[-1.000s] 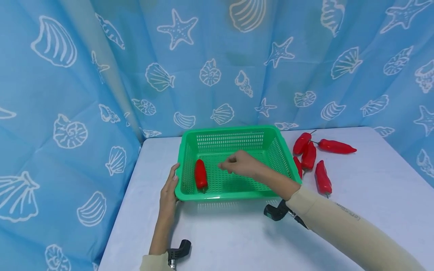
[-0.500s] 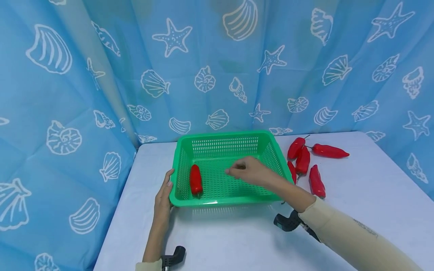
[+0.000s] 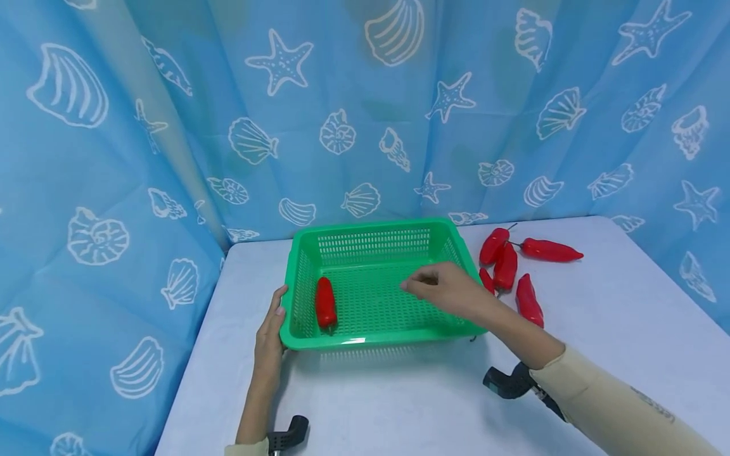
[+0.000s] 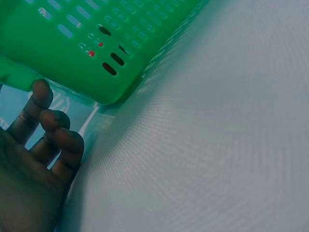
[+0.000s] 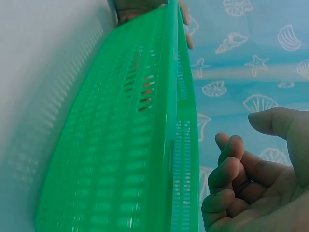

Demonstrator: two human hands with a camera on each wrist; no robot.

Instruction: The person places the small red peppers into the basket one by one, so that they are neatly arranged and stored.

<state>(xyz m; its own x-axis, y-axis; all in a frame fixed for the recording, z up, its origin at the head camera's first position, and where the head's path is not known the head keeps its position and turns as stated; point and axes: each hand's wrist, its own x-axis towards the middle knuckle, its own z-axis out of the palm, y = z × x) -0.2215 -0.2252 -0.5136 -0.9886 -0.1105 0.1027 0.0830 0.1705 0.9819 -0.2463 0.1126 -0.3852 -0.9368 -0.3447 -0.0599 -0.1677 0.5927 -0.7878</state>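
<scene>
My left hand (image 3: 268, 342) rests against the left end of the green plastic basket (image 3: 353, 340), with its fingertips at the rim. In the left wrist view, several loosely bent fingers (image 4: 65, 137) show beside and under that edge. One red chili pepper (image 3: 326, 303) lies inside the basket near its left wall, stem end toward me. My right hand (image 3: 447, 288) hovers over the right part of the basket, holding nothing. In the right wrist view its fingers are loosely curled and the thumb (image 5: 270, 121) stands apart from them.
Several more red chili peppers (image 3: 550, 249) lie on the white table (image 3: 365, 405) right of the basket, some in a heap against its side. A blue curtain (image 3: 353, 76) with white shell prints hangs behind and to the left of the table.
My right hand has moved right across the basket, away from the chili pepper lying inside. The left hand stays at the rim. The head view has shifted slightly.
</scene>
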